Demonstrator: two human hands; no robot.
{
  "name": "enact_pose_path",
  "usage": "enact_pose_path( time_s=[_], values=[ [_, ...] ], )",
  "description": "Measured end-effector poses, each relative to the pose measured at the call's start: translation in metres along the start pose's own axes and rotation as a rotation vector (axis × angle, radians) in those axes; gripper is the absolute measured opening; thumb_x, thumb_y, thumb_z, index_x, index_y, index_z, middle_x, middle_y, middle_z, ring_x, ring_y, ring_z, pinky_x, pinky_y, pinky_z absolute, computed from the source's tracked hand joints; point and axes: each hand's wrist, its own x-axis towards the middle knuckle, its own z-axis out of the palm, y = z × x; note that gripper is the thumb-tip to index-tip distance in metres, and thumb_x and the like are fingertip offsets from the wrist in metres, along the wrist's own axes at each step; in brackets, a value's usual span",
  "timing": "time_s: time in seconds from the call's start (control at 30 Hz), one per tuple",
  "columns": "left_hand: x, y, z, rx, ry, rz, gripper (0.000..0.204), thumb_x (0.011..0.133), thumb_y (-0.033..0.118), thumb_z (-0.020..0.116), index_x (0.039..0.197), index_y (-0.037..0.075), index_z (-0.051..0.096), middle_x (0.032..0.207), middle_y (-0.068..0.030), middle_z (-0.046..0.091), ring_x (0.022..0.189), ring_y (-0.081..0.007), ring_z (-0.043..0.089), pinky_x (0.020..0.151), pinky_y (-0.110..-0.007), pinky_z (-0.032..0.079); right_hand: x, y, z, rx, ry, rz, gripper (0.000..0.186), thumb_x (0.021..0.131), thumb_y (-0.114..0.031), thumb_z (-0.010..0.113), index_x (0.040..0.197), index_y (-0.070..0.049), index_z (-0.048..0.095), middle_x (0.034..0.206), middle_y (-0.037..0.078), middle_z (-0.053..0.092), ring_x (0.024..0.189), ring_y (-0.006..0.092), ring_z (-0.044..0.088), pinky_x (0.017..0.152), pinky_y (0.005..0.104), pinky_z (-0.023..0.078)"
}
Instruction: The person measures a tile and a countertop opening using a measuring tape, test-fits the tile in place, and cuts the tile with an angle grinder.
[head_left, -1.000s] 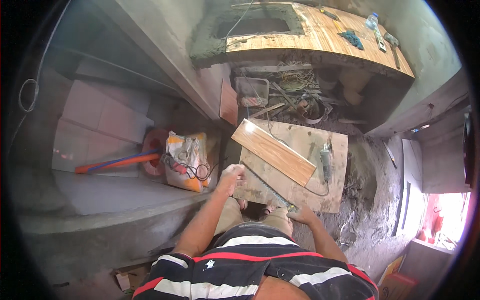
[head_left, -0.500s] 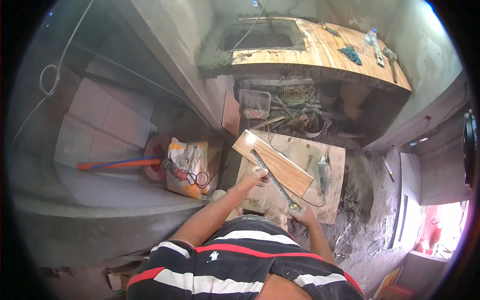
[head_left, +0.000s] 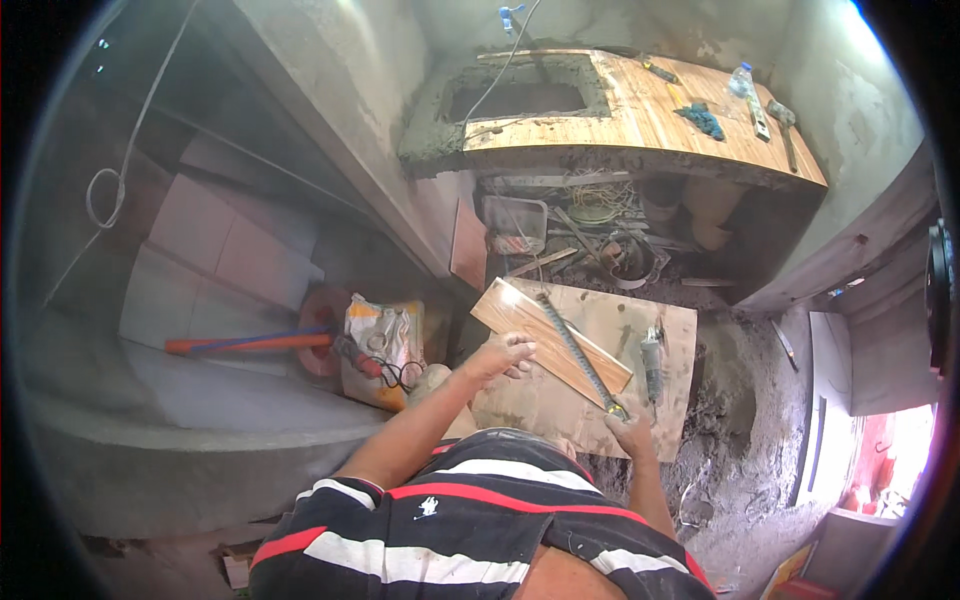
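While right grip (head_left: 630, 432) clasps tape measure (head_left: 617, 411), blade (head_left: 575, 347) crossing plank's (head_left: 520, 313) edge, left grip (head_left: 502, 358) loosely spread, gap between.

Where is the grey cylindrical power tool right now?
In the head view, right of centre: the grey cylindrical power tool lies on the dusty tan board, just right of the glossy brown wood-grain plank and beyond the right hand.

The tape (head_left: 577, 351) looks metallic; the plank (head_left: 546, 340), glossy and wood-grained, carries a bright glare. The board (head_left: 620, 318) is matt wood, the desk (head_left: 640, 112) smooth and wood-grained, the bottle (head_left: 740, 82) clear plastic, the rag (head_left: 701, 121) cloth, the floor (head_left: 735, 400) rough.
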Motion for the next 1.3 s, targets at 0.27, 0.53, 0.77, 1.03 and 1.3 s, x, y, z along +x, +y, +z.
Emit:
enact_pose_path(
  time_s=[0.27, 0.53, 0.77, 1.03, 1.3],
  values=[
    [0.031, -0.013, -0.144, -0.039, 0.297, -0.113, 0.027, 0.097, 0.027, 0.066, 0.116, 0.007, 0.064, 0.099, -0.0055, 0.068, 0.08, -0.0145, 0.067, 0.071, -0.031, 0.056, 0.016, 0.002, 0.003, 0.08, 0.223, 0.169, 0.047, 0.08, -0.015, 0.072, 0.123, 0.002, 0.069, 0.098, 0.007, 0.068, 0.089, 0.0165, 0.063, 0.081, 0.0318, 0.053],
    [0.138, -0.034, -0.255, 0.071, 0.158, -0.3, 0.024, 0.096, 0.028, 0.066, 0.112, 0.01, 0.063, 0.097, -0.0061, 0.07, 0.079, -0.0166, 0.067, 0.068, -0.032, 0.057, 0.055, -0.036, 0.045, 0.208, 0.409, 0.337, 0.043, 0.087, -0.011, 0.067, 0.128, 0.001, 0.065, 0.089, 0.001, 0.064, 0.072, 0.0067, 0.057, 0.063, 0.0243, 0.048],
    [0.258, -0.095, -0.307, 0.459, 0.083, -0.48, 0.017, 0.093, 0.025, 0.066, 0.098, 0.008, 0.067, 0.09, -0.0062, 0.069, 0.074, -0.0151, 0.067, 0.061, -0.03, 0.055, 0.058, -0.043, 0.079, 0.298, 0.543, 0.624, 0.036, 0.088, -0.009, 0.067, 0.122, 0.0, 0.065, 0.085, 0.0, 0.062, 0.068, 0.0075, 0.056, 0.059, 0.0259, 0.047],
    [0.363, -0.176, -0.216, 1.616, -0.393, 0.525, 0.034, 0.087, 0.034, 0.065, 0.103, 0.004, 0.072, 0.111, -0.0209, 0.072, 0.101, -0.0384, 0.069, 0.09, -0.049, 0.055, 0.016, 0.077, 0.105, 0.063, 0.687, 0.685, 0.061, 0.084, -0.016, 0.075, 0.139, 0.003, 0.055, 0.111, 0.016, 0.07, 0.101, 0.0233, 0.067, 0.089, 0.0348, 0.053],
    [0.455, -0.234, -0.172, 1.948, 0.169, 0.288, 0.049, 0.084, 0.035, 0.07, 0.124, 0.006, 0.064, 0.112, -0.0177, 0.068, 0.114, -0.0394, 0.062, 0.095, -0.05, 0.053, 0.049, 0.137, 0.103, -0.065, 0.392, 0.869, 0.079, 0.081, -0.027, 0.078, 0.147, 0.001, 0.047, 0.136, 0.033, 0.057, 0.126, 0.0424, 0.058, 0.103, 0.0454, 0.048]
  ],
)
